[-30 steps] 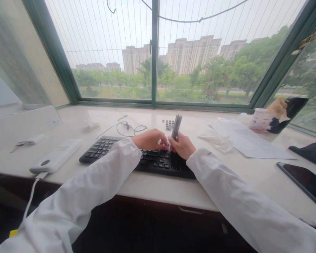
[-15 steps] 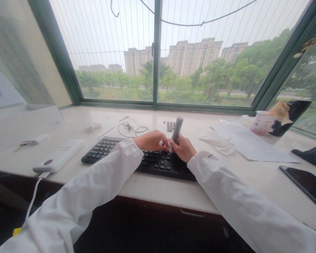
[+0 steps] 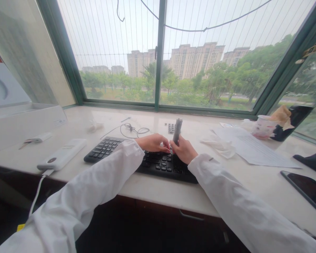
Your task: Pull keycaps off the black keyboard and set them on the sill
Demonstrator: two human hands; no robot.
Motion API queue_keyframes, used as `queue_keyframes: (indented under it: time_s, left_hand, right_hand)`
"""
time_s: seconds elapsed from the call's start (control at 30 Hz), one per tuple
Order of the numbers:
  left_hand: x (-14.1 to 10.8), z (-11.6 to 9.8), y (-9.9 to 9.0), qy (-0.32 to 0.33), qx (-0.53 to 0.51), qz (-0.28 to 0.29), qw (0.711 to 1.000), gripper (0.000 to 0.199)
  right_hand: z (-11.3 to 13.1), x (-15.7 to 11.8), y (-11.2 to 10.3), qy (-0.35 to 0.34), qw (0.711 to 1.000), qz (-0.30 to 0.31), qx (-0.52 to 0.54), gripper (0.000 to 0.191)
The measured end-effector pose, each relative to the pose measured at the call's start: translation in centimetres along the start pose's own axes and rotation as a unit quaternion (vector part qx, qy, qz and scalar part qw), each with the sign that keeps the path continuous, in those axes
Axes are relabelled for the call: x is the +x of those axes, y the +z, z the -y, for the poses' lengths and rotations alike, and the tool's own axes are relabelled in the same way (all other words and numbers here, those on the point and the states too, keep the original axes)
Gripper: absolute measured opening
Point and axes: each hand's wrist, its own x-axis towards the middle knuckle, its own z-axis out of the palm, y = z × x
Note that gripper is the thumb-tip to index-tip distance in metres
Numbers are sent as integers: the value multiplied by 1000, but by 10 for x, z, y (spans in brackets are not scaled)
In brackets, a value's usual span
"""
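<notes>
A black keyboard (image 3: 164, 168) lies on the white sill, and some keycap places at its right end look bare. My right hand (image 3: 185, 149) is closed around a grey brush (image 3: 177, 131), its bristly-looking end pointing up and its lower end down at the keys. Just left of it, my left hand (image 3: 154, 143) hangs over the keyboard with thumb and fingertips pinched together by the brush's lower end. Whatever is between those fingertips is too small to make out. Loose keycaps (image 3: 171, 128) sit in rows behind the keyboard.
Left of the keyboard are a white power bank (image 3: 63, 154) with a cable, a thin black cord (image 3: 131, 129) and a white box (image 3: 26, 124). To the right lie crumpled tissue (image 3: 221, 146), printed paper (image 3: 258, 147), a paper cup (image 3: 263, 126) and a phone (image 3: 307, 189).
The view has shifted slightly, so everything sits a little lower and further right. Both hands keep nearly the same pose over the keyboard, the brush still in my right hand.
</notes>
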Motion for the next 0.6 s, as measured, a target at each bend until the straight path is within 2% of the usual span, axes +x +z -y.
queue_keyframes:
  time_s: [0.13,0.33,0.6]
  left_hand:
    - [0,-1,-1,18,2,-3,1000,21]
    - [0,2,-2,8,-30,0,1000,22]
    - [-1,3,-3,-1,-48,6,999,25]
  right_hand:
    - [1,-2,1,-24,999,9,-25,16]
    - [-5,2,-1,-37,998,37,34,12]
    - [-7,9,2,-30,999,20,-16,7]
